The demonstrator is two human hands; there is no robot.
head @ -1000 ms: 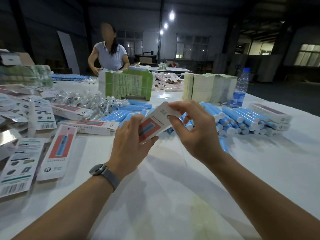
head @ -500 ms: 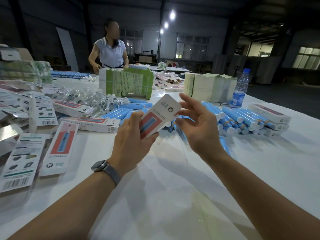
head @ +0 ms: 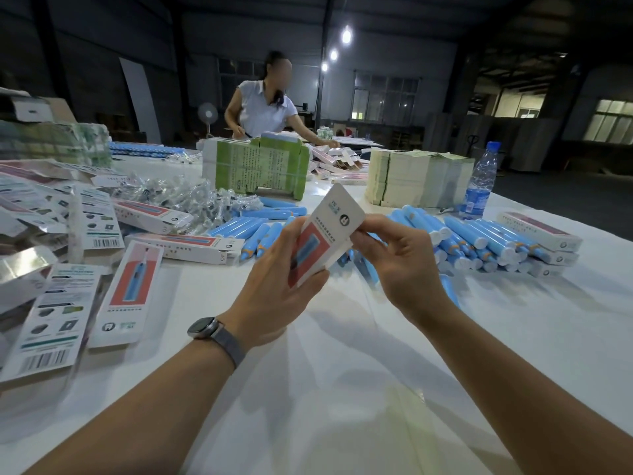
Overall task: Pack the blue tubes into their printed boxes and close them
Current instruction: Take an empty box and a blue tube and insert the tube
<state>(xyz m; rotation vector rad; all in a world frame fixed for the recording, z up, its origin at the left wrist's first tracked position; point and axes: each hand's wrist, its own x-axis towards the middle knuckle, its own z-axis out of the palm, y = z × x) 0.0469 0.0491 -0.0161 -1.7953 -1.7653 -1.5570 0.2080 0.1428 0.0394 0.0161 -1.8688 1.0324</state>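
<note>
White card with a red panel, the printed box (head: 325,234) stands tilted between both hands above the table (head: 342,389). Half a second ago the right hand (head: 400,265) was off it with fingers spread; now its fingertips (head: 359,231) pinch the upper edge, likely to open it up. The left hand (head: 274,286) grips its lower half. Blue tubes (head: 479,241) lie heaped just beyond.
</note>
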